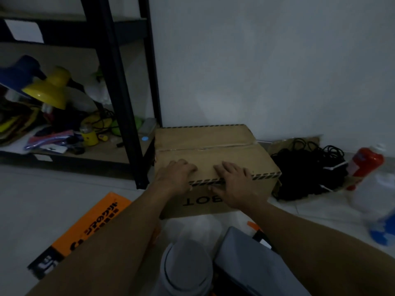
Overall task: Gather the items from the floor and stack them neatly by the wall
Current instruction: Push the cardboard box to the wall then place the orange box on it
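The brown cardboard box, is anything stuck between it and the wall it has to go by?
Nothing visible. The brown cardboard box with striped tape edges has its far edge close to the white wall, though the gap behind is hidden. Both hands, left hand and right hand, rest on its near top edge. The black cable pile lies beside it.

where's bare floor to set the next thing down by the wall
Bare floor lies left of the cardboard box, in front of the black shelf and beyond the orange box. Right of the box is crowded: black cables, then a red-capped bottle.
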Demonstrator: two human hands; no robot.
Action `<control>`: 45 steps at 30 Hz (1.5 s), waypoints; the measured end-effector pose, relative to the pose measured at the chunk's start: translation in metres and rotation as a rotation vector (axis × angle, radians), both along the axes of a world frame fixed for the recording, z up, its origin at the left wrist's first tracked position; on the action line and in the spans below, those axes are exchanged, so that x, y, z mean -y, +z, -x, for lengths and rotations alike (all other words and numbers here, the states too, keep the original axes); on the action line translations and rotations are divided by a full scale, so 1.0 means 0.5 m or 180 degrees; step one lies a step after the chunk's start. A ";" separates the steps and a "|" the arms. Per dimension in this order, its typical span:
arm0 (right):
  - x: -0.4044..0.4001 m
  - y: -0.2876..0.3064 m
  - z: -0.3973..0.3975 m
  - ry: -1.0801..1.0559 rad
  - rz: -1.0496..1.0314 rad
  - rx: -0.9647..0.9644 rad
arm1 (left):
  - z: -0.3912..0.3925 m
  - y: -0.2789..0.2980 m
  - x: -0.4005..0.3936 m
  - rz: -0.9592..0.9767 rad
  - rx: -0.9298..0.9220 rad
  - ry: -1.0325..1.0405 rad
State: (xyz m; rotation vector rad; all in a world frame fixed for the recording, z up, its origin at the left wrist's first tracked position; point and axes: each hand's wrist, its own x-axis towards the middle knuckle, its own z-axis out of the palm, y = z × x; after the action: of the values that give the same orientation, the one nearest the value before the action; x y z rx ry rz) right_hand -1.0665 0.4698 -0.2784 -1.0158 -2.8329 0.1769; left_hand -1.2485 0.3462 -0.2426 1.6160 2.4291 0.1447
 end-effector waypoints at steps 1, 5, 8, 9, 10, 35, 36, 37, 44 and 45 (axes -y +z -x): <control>0.004 -0.002 0.005 -0.0023 -0.0027 -0.0013 | 0.004 0.000 0.000 -0.0004 0.0003 0.0000; 0.020 -0.007 0.039 -0.0143 -0.0026 -0.0042 | 0.024 -0.013 0.007 -0.0196 -0.0058 0.0052; 0.023 0.006 0.065 -0.0024 0.0195 -0.0119 | 0.045 -0.024 0.015 -0.0327 -0.0170 0.0259; 0.020 0.013 0.071 0.0100 0.0300 -0.0145 | 0.054 -0.028 0.017 -0.0439 -0.0208 0.0370; 0.017 0.019 0.075 0.0224 0.0409 -0.0179 | 0.063 -0.032 0.020 -0.0572 -0.0235 0.0471; 0.034 -0.014 0.024 -0.0473 -0.0020 0.0171 | 0.075 -0.059 0.021 -0.0826 0.0234 0.0737; 0.033 -0.015 0.028 -0.0465 0.0026 0.0148 | 0.081 -0.061 0.019 -0.0828 0.0210 0.0732; 0.030 -0.014 0.032 -0.0450 0.0061 0.0134 | 0.085 -0.063 0.016 -0.0843 0.0193 0.0725; 0.004 -0.004 0.052 -0.0347 0.0270 0.0230 | 0.108 -0.068 -0.004 -0.0794 0.0133 0.0748; 0.002 -0.002 0.056 -0.0319 0.0303 0.0248 | 0.114 -0.067 -0.005 -0.0767 0.0110 0.0739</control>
State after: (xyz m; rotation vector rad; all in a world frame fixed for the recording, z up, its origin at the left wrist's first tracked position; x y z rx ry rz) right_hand -1.0947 0.4687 -0.2794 -1.2066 -2.8584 0.2701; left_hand -1.3054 0.3489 -0.2761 1.3967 2.6495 0.5170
